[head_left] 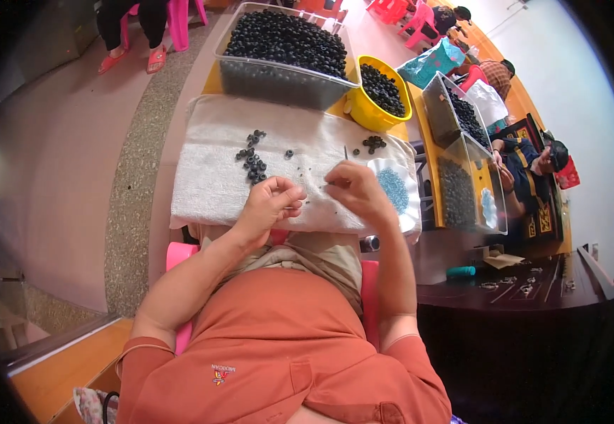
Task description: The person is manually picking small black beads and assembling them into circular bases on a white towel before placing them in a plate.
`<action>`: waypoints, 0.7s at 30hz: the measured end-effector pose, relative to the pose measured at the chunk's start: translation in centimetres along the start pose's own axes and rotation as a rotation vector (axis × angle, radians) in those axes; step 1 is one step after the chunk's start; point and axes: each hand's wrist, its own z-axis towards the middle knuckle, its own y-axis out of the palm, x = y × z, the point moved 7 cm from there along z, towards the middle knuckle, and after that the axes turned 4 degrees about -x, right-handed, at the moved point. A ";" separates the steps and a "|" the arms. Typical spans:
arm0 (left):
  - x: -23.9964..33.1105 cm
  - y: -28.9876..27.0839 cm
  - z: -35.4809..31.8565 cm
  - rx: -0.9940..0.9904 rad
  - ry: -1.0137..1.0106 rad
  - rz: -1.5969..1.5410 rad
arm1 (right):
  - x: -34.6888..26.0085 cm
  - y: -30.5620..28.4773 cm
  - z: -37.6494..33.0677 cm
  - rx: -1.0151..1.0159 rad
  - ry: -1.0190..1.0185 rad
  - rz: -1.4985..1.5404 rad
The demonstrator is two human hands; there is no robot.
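Note:
My left hand [273,205] is just above the white cloth, fingers curled and thumb against the index finger; anything inside that pinch is hidden. Close by on its right, my right hand [358,189] is closed in a pinch, and a thin pointed metal tool [346,152] sticks out beyond its fingers. Small black ring-shaped pieces [254,164] lie in a loose cluster past my left hand, with a single one [289,154] apart. Another small group of black pieces [374,143] sits beyond my right hand. Tiny dark specks dot the cloth between the hands.
A white dish [413,205] of tiny pale-blue pieces stands right of my right hand on the cloth [211,134]. Behind are a clear bin [278,88] and a yellow basin [374,116], both full of black pieces. Other people sit at tables on the right.

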 end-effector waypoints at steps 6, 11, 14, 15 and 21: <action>-0.6 0.4 0.3 -0.025 0.017 0.106 | 5.5 -10.6 3.1 0.297 0.024 -0.430; -0.5 0.4 0.1 -0.010 -0.010 0.075 | 5.1 -14.0 4.0 0.767 -0.164 -0.306; -0.2 0.5 -0.1 -0.021 0.002 0.081 | 5.2 -12.0 3.6 0.791 -0.189 -0.236; -0.3 0.3 -0.2 -0.014 -0.001 0.075 | 5.0 -10.9 3.5 0.743 -0.183 -0.186; -0.2 0.5 0.0 -0.017 0.007 0.094 | 4.5 -5.5 2.9 0.444 -0.135 -0.110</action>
